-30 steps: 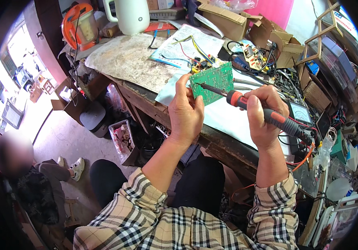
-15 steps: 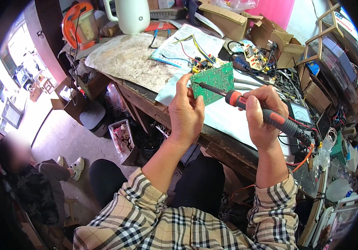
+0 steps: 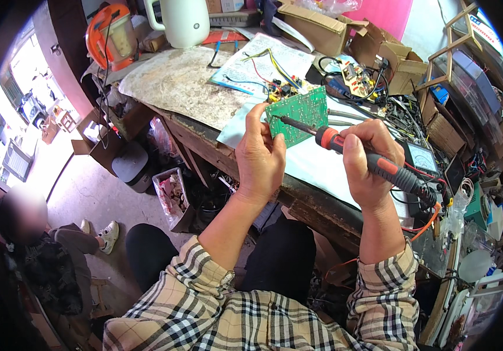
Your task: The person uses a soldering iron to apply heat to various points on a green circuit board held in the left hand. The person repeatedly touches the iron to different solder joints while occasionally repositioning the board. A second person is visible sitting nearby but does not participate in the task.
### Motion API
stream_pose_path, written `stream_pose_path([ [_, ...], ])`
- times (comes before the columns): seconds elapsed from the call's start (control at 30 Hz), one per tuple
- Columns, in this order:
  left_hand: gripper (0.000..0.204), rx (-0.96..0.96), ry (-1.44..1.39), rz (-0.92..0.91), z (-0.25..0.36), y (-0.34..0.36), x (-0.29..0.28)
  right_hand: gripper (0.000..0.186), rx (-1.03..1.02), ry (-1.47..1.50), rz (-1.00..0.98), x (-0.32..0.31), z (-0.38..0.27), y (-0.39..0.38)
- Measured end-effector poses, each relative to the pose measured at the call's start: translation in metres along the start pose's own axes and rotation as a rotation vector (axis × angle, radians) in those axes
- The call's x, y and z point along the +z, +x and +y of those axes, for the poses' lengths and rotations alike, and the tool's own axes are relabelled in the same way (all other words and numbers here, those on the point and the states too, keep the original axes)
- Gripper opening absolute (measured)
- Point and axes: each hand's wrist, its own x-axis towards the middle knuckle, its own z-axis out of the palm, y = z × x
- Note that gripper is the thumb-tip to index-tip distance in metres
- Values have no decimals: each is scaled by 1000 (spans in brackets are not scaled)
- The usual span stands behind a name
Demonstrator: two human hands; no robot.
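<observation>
A green circuit board (image 3: 305,111) stands tilted above the table's front edge, its solder side facing me. My left hand (image 3: 261,146) is closed on the board's left edge, thumb in front and fingers partly behind it. In my right hand (image 3: 373,161) is a red and dark grey soldering iron (image 3: 389,168), gripped by its handle. The iron's thin metal tip reaches to the board's left part, near my left fingers; whether it touches the surface I cannot tell. Parts and coloured wires (image 3: 281,69) show behind the board's top edge.
A white sheet (image 3: 322,167) lies under the board on the worn workbench (image 3: 172,82). A white kettle (image 3: 184,23) stands at the back. Right of my hands are an analog meter (image 3: 421,157), cables and another circuit board (image 3: 357,79). A person (image 3: 43,257) sits at the lower left.
Both hands, the board and the iron have barely moved, with only a very slight shift to the left. The iron's tip stays at the board's left part.
</observation>
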Motion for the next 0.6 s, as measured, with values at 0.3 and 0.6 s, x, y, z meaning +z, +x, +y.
stream_pose_path([
  [0.3, 60, -8, 67, 20, 1, 2, 0, 13, 26, -53, 160, -10, 12, 5],
  [0.6, 62, 2, 92, -5, 1, 2, -1, 15, 73, -18, 74, -7, 10, 6],
])
